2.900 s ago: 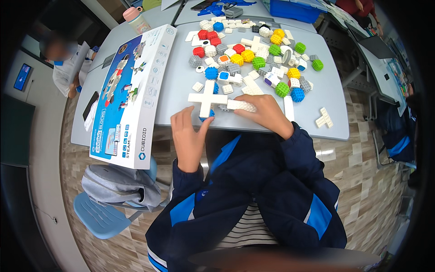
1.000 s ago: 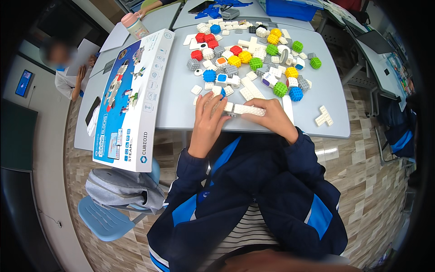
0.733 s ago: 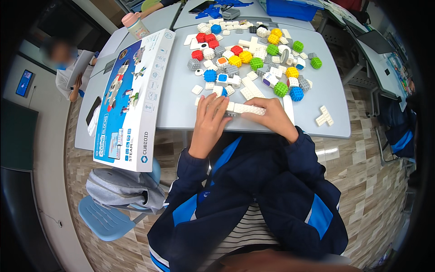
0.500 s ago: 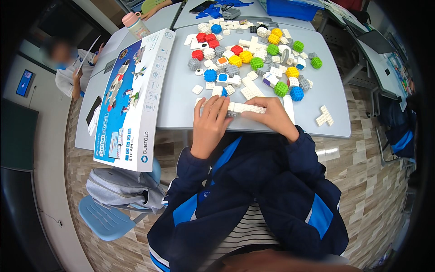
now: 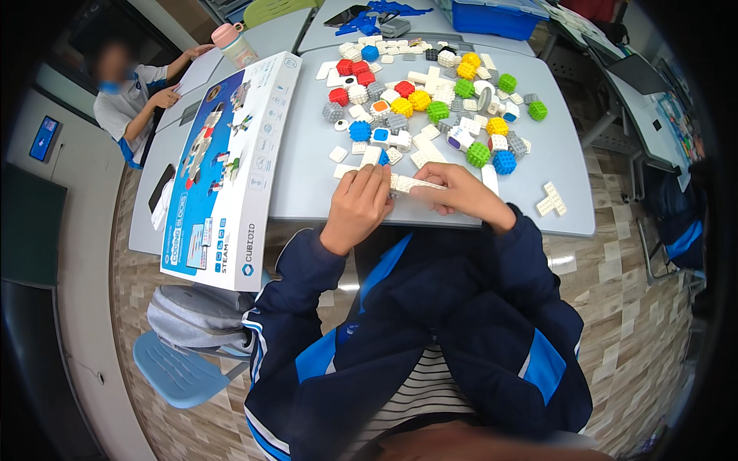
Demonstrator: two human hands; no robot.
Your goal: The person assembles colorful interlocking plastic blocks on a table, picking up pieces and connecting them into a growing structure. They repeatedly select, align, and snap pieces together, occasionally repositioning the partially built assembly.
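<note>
Pale tabletop (image 5: 304, 184): white bar (image 5: 406, 183) pinched within right grip (image 5: 467, 192), white cross (image 5: 372, 155) clasped under left grip (image 5: 358, 201).

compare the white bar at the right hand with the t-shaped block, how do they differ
The white bar is a straight strip, while the t-shaped block branches. The white bar is held by the right hand; the t-shaped block lies untouched on the table. Both are white with studded tops.
</note>
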